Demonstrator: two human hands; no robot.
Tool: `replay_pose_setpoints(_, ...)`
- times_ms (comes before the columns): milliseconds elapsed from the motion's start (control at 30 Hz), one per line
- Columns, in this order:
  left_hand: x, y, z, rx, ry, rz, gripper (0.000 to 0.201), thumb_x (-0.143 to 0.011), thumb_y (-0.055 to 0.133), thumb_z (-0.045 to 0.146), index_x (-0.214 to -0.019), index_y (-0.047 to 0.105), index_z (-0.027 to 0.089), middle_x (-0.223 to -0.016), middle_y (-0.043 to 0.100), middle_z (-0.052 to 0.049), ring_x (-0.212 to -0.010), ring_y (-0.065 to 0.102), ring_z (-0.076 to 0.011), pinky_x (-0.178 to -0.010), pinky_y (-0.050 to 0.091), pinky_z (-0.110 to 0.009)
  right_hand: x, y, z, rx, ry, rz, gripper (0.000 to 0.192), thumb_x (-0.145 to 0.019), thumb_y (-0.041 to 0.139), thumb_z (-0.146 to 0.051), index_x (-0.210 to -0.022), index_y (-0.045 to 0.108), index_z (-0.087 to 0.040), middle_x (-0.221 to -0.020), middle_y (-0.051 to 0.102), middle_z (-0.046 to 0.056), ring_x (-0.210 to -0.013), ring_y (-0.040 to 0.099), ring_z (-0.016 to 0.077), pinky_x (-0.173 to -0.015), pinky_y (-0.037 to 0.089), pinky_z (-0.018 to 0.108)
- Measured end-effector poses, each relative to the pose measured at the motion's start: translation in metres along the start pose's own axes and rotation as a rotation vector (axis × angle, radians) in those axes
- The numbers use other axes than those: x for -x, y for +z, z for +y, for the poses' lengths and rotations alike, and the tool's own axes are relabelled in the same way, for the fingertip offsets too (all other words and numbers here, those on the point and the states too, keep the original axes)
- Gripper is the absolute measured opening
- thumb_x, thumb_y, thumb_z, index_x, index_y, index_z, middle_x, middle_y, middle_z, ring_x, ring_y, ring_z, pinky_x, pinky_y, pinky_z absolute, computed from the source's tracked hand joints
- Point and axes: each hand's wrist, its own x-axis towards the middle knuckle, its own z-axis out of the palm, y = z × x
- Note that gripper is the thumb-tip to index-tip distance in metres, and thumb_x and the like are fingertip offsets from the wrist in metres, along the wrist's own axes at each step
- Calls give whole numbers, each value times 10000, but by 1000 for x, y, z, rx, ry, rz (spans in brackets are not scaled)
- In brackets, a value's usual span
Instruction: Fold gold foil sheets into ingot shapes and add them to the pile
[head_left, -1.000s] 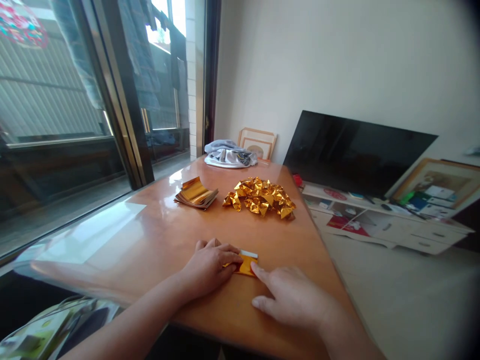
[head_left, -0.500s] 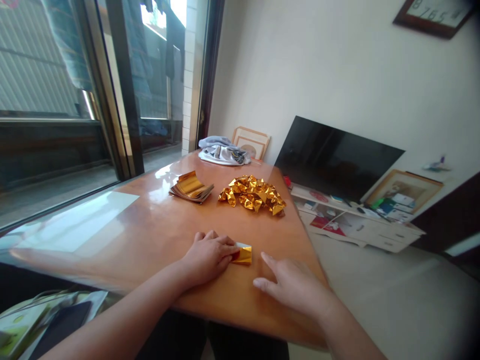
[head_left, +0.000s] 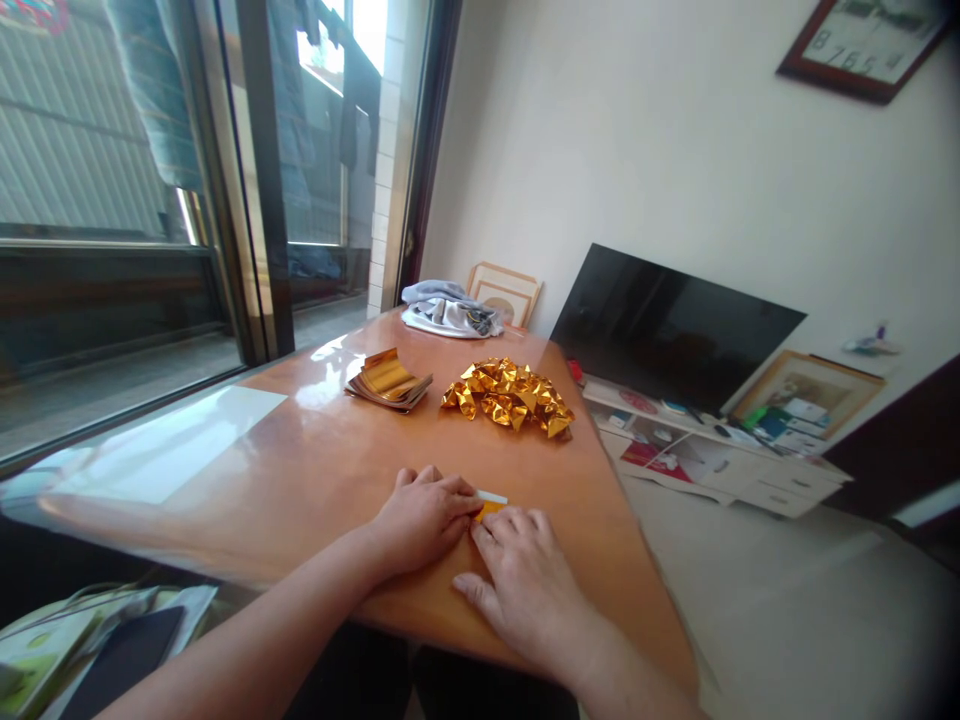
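Note:
A small folded sheet of gold foil paper (head_left: 491, 509), with a white strip along its far edge, lies on the wooden table (head_left: 300, 510) in front of me. My left hand (head_left: 426, 517) holds its left end down, fingers together and bent. Over the near side of the paper lies my right hand (head_left: 521, 572), its fingers stretched out and thumb apart, covering much of the gold. Farther off is a heap of folded gold foil pieces (head_left: 510, 395). Left of that heap sits a stack of gold foil sheets (head_left: 388, 380), curled up at the edges.
A bundle of pale cloth (head_left: 450, 308) rests at the table's far end, near leaning picture frames (head_left: 504, 290). Glass sliding doors (head_left: 255, 200) run along the left. A television (head_left: 675, 325) stands over a white cabinet (head_left: 712, 460) beyond the right edge. Papers (head_left: 112, 650) lie low at left.
My right hand has moved left from the bare table onto the folded gold paper. My left hand stays on the paper's left end. The view has tilted slightly.

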Motion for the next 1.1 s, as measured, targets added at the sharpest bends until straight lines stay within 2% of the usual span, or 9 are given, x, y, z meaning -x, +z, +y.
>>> replay_pose_setpoints(300,0,-5,2,19,2,-3,342,-994,479,363,-1272,667,434,-1301,681,13,-1062,535,-293,-859,319,-465,28,-3,17,56,89,1,448,-935,608,-547,-1257,666,-242,-1263,668,102,-1156,523,327,-1010,365,495)
replay_pose_setpoints(433,1,-6,3,22,1,6,338,-1014,445,374,-1251,677,436,-1289,687,18,-1059,533,-287,-860,315,-460,34,-8,23,76,127,-7,387,-940,610,-524,-1209,687,-255,-1214,686,92,-1112,549,317,-989,387,498)
replay_pose_setpoints(567,1,-6,3,25,3,5,335,-1020,435,383,-1245,676,444,-1270,692,22,-1038,533,-280,-847,312,-448,28,-11,22,61,145,56,399,-979,556,-477,-1270,659,-222,-1244,667,112,-1124,546,312,-1006,400,492)
replay_pose_setpoints(667,0,-4,3,21,6,9,332,-1013,449,381,-1250,673,440,-1268,691,15,-1035,529,-285,-847,310,-446,18,-5,18,1,74,64,398,-1001,528,-388,-1343,612,-203,-1300,638,114,-1175,532,289,-1053,403,452)
replay_pose_setpoints(900,1,-1,0,47,23,7,331,-1009,450,359,-1227,694,405,-1268,703,-8,-1036,526,-288,-862,306,-452,3,9,10,-4,6,-18,254,-1003,500,-291,-1170,672,-208,-1154,669,98,-1046,580,261,-987,452,420)
replay_pose_setpoints(1000,2,-4,-5,85,33,2,351,-1008,432,310,-1225,691,402,-1267,712,4,-1035,534,-277,-869,309,-437,2,9,9,36,2,-28,234,-997,507,-279,-1151,667,-206,-1109,667,96,-999,586,255,-942,462,410)
replay_pose_setpoints(1100,2,-11,-14,155,56,-42,379,-987,420,239,-1188,698,400,-1172,752,24,-1019,558,-258,-879,323,-407,0,6,6,73,-1,-52,233,-996,512,-293,-1154,661,-210,-1081,665,95,-979,592,256,-908,471,403)
